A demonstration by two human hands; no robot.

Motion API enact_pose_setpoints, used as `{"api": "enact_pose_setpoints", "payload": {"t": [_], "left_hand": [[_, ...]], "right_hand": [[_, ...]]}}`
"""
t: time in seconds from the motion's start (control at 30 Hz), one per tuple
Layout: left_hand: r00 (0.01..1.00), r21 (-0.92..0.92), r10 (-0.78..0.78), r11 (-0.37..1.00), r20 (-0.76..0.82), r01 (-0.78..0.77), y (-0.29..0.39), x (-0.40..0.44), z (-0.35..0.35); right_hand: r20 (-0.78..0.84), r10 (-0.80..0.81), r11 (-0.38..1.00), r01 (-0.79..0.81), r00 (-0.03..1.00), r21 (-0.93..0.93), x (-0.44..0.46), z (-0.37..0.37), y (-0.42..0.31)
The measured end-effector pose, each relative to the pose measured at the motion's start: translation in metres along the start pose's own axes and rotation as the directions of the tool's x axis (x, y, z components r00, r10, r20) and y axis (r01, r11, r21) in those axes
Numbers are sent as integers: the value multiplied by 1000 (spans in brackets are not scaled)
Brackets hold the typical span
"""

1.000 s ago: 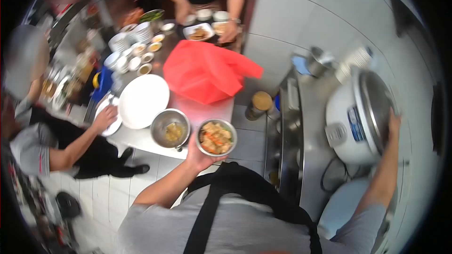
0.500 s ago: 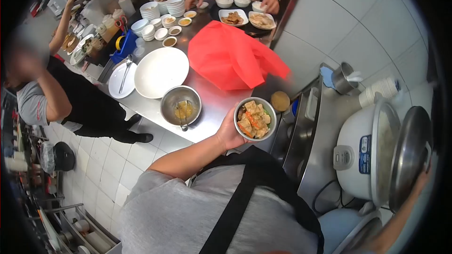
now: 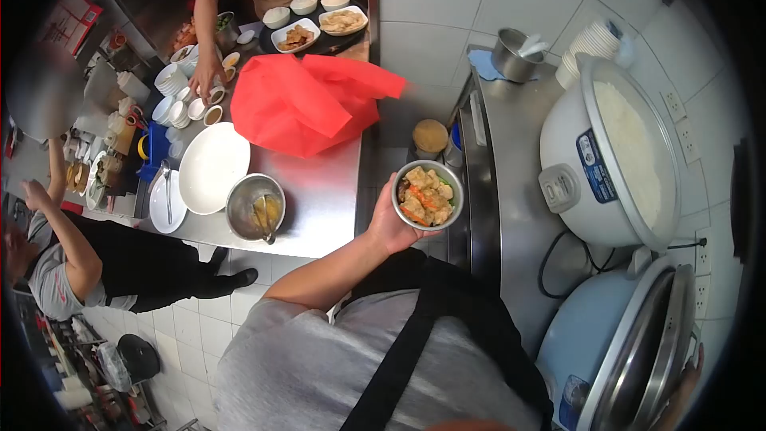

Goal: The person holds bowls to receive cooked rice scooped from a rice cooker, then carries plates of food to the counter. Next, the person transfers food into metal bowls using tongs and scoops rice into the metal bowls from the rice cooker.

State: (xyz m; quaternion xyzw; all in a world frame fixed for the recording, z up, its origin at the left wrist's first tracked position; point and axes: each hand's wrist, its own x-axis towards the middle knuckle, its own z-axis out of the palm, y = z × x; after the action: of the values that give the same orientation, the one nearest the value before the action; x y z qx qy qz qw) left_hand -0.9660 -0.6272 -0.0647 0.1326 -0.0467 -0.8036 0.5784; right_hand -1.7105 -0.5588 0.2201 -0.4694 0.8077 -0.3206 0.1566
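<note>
In my left hand (image 3: 392, 220) is a round metal bowl (image 3: 398, 206) of tofu-like chunks with orange and green pieces (image 3: 428, 195). My fingers wrap its near left side, and it is held level. My right hand (image 3: 692, 379), mostly hidden at the lower right edge, is on the far side of a steel pot lid (image 3: 669, 335). That lid leans against the top of a light blue rice cooker (image 3: 586, 323). Behind it stands a white rice cooker (image 3: 568, 144), uncovered, with white rice (image 3: 638, 152) showing inside.
A steel counter (image 3: 319, 219) carries a red cloth-like bag (image 3: 311, 100), a white bowl (image 3: 214, 168) and a mixing bowl (image 3: 239, 219). One co-worker's arm (image 3: 209, 32) reaches over small dishes. Another person (image 3: 120, 263) stands left. A power cord (image 3: 550, 259) lies beside the cookers.
The lid has moved down from beside the white cooker onto the blue one, exposing the rice. My view has turned right. A co-worker's hand now reaches to the small dishes.
</note>
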Motion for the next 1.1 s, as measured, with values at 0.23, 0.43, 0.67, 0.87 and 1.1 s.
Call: {"api": "enact_pose_setpoints", "payload": {"t": [0.23, 0.43, 0.67, 0.87, 1.1], "left_hand": [[995, 18, -81, 997, 61, 80, -15, 36, 30], [993, 43, -13, 999, 115, 8, 12, 76, 35], [989, -19, -23, 999, 147, 26, 51, 131, 35], [981, -26, -93, 995, 169, 98, 64, 176, 37], [999, -45, -29, 999, -41, 27, 81, 188, 20]], "right_hand": [[122, 166, 985, -170, 978, 18, 58, -34, 64], [216, 248, 966, -223, 944, -133, 108, -23, 49], [188, 362, 657, -107, 913, -746, 89, 27, -73], [175, -485, 302, 352, 857, -886, 133, 96, -202], [564, -757, 67, 899, 329, -433, 104, 415, -486]]}}
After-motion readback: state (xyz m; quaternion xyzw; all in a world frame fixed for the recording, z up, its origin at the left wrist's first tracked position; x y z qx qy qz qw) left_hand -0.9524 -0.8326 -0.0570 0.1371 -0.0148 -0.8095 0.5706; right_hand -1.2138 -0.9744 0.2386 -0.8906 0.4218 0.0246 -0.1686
